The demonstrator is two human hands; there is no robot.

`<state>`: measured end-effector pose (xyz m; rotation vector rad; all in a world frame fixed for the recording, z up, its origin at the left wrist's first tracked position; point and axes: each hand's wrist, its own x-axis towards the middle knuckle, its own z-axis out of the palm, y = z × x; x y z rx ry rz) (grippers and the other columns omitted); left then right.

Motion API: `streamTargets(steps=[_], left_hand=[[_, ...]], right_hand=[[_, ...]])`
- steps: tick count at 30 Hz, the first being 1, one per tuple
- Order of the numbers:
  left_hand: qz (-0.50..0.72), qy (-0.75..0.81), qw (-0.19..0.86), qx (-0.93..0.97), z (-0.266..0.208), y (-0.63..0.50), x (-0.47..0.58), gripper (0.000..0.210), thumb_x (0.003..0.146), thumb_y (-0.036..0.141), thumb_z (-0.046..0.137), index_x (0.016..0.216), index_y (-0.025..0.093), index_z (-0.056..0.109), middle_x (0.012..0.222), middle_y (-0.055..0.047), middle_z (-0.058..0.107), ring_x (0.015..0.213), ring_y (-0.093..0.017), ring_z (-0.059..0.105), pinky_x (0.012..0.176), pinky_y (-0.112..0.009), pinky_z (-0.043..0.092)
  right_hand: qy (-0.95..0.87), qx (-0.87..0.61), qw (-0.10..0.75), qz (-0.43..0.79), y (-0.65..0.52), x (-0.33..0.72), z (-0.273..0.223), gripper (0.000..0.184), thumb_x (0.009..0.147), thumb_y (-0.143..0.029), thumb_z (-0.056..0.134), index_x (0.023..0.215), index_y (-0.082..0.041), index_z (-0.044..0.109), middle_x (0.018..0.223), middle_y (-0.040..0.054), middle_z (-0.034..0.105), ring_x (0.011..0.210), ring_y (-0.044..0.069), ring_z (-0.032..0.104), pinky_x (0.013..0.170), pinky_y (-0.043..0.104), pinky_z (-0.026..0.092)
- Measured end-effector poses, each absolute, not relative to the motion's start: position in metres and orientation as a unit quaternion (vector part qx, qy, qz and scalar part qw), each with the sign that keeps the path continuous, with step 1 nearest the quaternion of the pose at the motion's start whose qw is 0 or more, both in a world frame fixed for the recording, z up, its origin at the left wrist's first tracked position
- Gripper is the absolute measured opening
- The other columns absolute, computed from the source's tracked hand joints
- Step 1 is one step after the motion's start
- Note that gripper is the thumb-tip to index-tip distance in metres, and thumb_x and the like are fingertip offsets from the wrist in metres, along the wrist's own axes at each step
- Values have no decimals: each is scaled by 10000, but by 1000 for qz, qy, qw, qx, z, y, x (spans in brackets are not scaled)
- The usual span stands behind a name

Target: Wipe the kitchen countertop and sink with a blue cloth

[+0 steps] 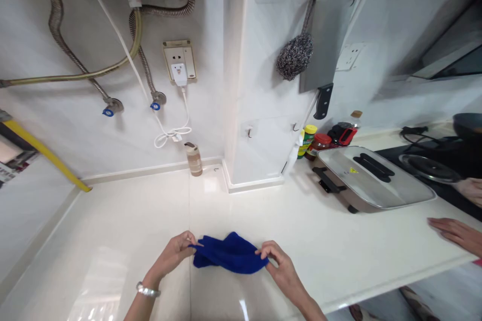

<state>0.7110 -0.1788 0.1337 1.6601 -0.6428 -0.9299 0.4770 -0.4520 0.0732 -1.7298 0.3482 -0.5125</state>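
Observation:
A dark blue cloth [231, 253] is stretched between my two hands, low over the white countertop [143, 225]. My left hand [176, 251], with a silver bracelet on its wrist, pinches the cloth's left end between thumb and fingers. The right end is pinched by my right hand [277, 265]. Between the hands the fabric hangs in loose folds, its lower part at or just above the counter; I cannot tell whether it touches.
Beyond my right hand stands an electric pan with a glass lid [372, 175], beside several jars [320, 145]. Another person's hand [457, 233] rests on the counter's right side. A bottle [194, 159] stands by the wall. A cleaver [324, 45] and scrubber [295, 56] hang from hooks.

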Motion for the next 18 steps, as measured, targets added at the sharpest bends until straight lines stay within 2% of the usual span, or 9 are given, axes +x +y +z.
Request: streamTargets(steps=[2,5,8,11,14,18], left_hand=[[-378,-258,537,709,128,-176,709,354,824,535,673,895,222,522,668,36,643,689,-158,625,718,-306,481],[-314,-241,579,712,144,-189,714,405,803,585,676,902,238,494,827,-9,721,807,-181,681,822,-342,520],[-216,-240,622,714,174,-209,723,437,794,611,682,902,239,480,989,-74,758,971,-219,703,935,-389,520],[-161,-259,642,704,203,-213,726,407,825,577,673,907,227,481,988,-99,766,963,-226,709,899,-383,530],[-218,-290,587,724,217,-197,717,306,851,488,661,891,214,528,942,-87,763,923,-220,711,862,-360,527],[-346,-302,470,754,201,-167,691,127,831,326,628,881,211,611,845,-20,722,813,-171,658,741,-286,482]], right_hand=[[180,-755,597,-205,-449,475,66,111,827,-269,575,906,-228,642,917,38,652,855,198,649,796,331,546],[195,-775,557,-225,-457,488,80,291,857,-327,574,1112,-223,669,958,56,674,854,199,644,781,330,548],[161,-791,521,-277,-472,507,113,230,876,-334,567,1031,-234,705,982,71,656,909,209,636,798,335,546],[133,-794,501,-318,-481,510,141,171,878,-294,569,971,-239,702,1058,84,648,1004,220,629,868,356,539],[120,-793,528,-279,-478,489,146,173,845,-234,558,963,-237,684,1142,90,675,1080,233,632,972,389,517],[139,-787,590,-112,-458,450,116,250,766,-169,523,940,-238,689,1038,52,729,1024,227,663,963,368,516]])
